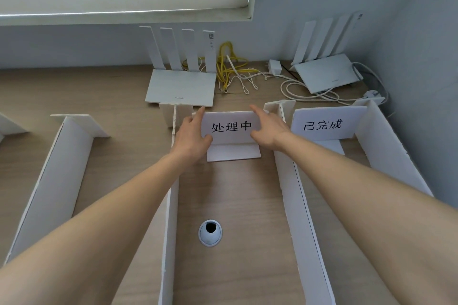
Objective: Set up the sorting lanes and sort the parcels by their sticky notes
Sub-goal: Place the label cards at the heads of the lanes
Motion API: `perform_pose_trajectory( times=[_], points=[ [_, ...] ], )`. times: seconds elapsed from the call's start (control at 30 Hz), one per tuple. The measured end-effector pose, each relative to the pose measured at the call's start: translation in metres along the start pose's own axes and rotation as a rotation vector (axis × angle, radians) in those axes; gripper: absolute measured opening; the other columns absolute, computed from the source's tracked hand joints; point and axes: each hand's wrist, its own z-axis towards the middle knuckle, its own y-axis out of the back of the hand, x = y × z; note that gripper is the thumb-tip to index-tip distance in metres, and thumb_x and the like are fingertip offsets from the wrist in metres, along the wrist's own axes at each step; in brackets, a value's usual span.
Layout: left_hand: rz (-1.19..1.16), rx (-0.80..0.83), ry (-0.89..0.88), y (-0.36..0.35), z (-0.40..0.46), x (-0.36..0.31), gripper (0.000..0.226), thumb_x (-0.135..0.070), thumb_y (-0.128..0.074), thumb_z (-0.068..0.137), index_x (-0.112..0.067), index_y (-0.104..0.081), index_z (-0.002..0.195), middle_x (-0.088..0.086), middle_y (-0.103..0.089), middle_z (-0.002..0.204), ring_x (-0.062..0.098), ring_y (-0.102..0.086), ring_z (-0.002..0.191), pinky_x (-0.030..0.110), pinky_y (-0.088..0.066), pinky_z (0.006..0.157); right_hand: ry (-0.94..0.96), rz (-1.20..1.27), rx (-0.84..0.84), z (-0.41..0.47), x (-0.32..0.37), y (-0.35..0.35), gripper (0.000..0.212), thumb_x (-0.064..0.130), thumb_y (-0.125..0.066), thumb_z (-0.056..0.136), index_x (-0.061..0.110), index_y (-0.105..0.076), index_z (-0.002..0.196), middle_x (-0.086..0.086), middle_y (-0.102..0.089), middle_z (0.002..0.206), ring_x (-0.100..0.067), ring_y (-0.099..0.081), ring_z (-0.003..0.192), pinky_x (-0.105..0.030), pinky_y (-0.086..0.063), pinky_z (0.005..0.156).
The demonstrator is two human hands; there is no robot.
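I see a wooden desk [111, 96] with a round cable hole [210, 233]. On it stand white foam dividers [298, 195], two label signs [231, 126], two white routers [181, 86], a charger [275, 67] and tangled yellow and white cables [230, 67].

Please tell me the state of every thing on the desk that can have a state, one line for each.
处理中 sign: upright in the middle lane, held at both side edges.
已完成 sign: upright in the right lane, untouched.
Left hand: holds the left edge of the 处理中 sign.
Right hand: holds its right edge.
Lane dividers: standing on edge.
Left router: antennas raised.
Right router: antennas raised.
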Motion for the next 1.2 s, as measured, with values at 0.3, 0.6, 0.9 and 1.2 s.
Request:
perform_pose_trajectory(
  times=[0.3,0.6,0.9,1.2],
  points=[
    [0.003,0.000,-0.013,0.033,-0.031,-0.012,0.078,-0.015,-0.060,0.089,-0.027,-0.021,0.156,0.013,-0.040,0.147,0.031,-0.045,0.129,0.039,-0.041,0.102,-0.012,-0.058,-0.005,-0.041,0.008,0.025,0.081,0.018,-0.055,0.093,0.034,-0.013,0.161,-0.016,-0.052,0.142,-0.036,-0.058,0.118,-0.036,-0.047,0.087],
    [0.004,-0.186,-0.047,0.136,-0.138,-0.045,0.062,-0.023,-0.060,0.094,-0.021,-0.035,0.152,0.006,-0.043,0.150,0.024,-0.040,0.138,0.036,-0.032,0.112,0.081,-0.117,-0.052,-0.156,0.046,0.077,0.074,0.026,-0.055,0.095,0.035,-0.019,0.159,-0.007,-0.032,0.161,-0.035,-0.042,0.140,-0.050,-0.043,0.108],
    [0.067,-0.373,0.011,0.285,-0.320,-0.028,0.063,-0.041,-0.061,0.092,-0.031,-0.038,0.150,-0.005,-0.043,0.151,0.018,-0.044,0.135,0.036,-0.041,0.105,0.306,-0.347,-0.061,-0.324,0.171,0.119,0.067,0.036,-0.050,0.100,0.034,-0.019,0.160,-0.002,-0.028,0.163,-0.028,-0.041,0.141,-0.045,-0.045,0.102],
    [0.154,-0.582,0.107,0.452,-0.544,0.042,0.069,-0.057,-0.059,0.088,-0.040,-0.033,0.150,-0.008,-0.034,0.156,0.018,-0.038,0.140,0.041,-0.040,0.108,0.624,-0.426,-0.130,-0.512,0.393,0.104,0.071,0.049,-0.053,0.095,0.039,-0.021,0.158,0.007,-0.025,0.164,-0.023,-0.038,0.145,-0.042,-0.042,0.108]
  ],
)
